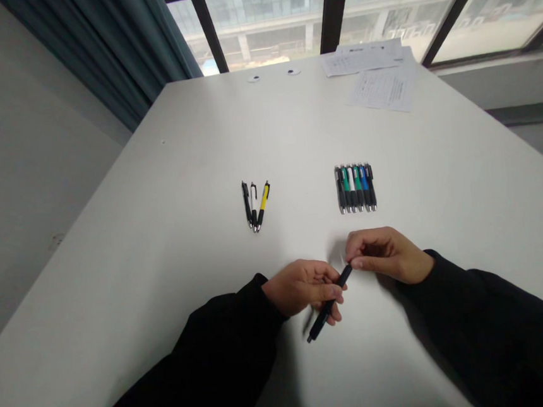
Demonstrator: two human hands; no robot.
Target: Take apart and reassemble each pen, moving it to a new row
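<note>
Black pen (pixel 320 318) held over bench (pixel 131 292): L hand (pixel 302 287) has fingers closed round mid-barrel, R hand (pixel 384 255) fingers pinching top end. Looks light, stiff, prob slick; best gripped mid-barrel.

Your left hand (pixel 302 287) sits nearer you, back turned up, with its fingers (pixel 332 294) curled loosely inward. Your right hand (pixel 385 255) is just beside it and slightly farther out, thumb and forefinger pinched together, the other fingers folded under. Your left forearm (pixel 218 354) and right forearm (pixel 490 311), both in black sleeves, come in from the lower corners and angle toward each other.
</note>
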